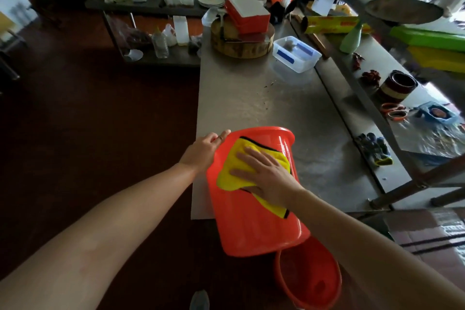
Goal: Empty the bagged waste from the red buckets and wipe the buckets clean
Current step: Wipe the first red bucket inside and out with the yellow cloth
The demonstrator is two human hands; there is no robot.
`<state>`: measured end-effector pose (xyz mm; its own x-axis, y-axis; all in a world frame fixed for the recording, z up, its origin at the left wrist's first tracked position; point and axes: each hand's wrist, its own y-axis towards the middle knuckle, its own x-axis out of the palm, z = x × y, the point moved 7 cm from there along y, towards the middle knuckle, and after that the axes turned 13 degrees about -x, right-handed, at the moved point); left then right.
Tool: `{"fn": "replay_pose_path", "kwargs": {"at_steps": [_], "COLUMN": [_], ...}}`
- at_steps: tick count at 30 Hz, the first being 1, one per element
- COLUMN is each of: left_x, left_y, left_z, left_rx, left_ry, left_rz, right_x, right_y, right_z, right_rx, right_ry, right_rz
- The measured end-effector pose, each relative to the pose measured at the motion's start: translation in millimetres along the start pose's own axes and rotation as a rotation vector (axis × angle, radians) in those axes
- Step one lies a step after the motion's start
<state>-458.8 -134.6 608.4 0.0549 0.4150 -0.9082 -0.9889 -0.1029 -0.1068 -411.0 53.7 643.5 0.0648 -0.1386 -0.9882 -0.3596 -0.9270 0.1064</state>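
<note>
A red bucket lies on its side across the near corner of the steel table, its bottom end jutting past the edge towards me. My right hand presses a yellow cloth flat against the bucket's upper side with straight fingers. At the bucket's far left rim, my left hand steadies it, fingers resting on the edge. A second red bucket stands open-mouthed on the floor just below the first, empty as far as I can see.
On the table beyond the bucket sit a clear plastic box, a round wooden block with a red-and-white container on top, and bottles. Dark gloves lie on the right ledge. Dark floor stretches to the left.
</note>
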Motion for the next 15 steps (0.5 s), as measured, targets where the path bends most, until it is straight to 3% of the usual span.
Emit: {"fn": "replay_pose_path", "kwargs": {"at_steps": [4,7,15], "left_x": [-1.3,-4.6,-5.1], "left_y": [3.2,1.9,-4.0], "left_z": [-10.2,-4.8,-8.6], "left_rx": [-0.081,-0.038,-0.042], "left_ry": [-0.084,-0.047,-0.071], "left_rz": [-0.048,-0.032,-0.057], "right_x": [-3.2,4.7,51.6], "right_y": [21.5,5.8,-105.2], "right_z": [13.7,-1.0,-84.0], "right_rx": [0.036,0.010,-0.257], "right_ry": [-0.051,-0.043,-0.038], "right_rz": [0.048,0.078,0.092]}}
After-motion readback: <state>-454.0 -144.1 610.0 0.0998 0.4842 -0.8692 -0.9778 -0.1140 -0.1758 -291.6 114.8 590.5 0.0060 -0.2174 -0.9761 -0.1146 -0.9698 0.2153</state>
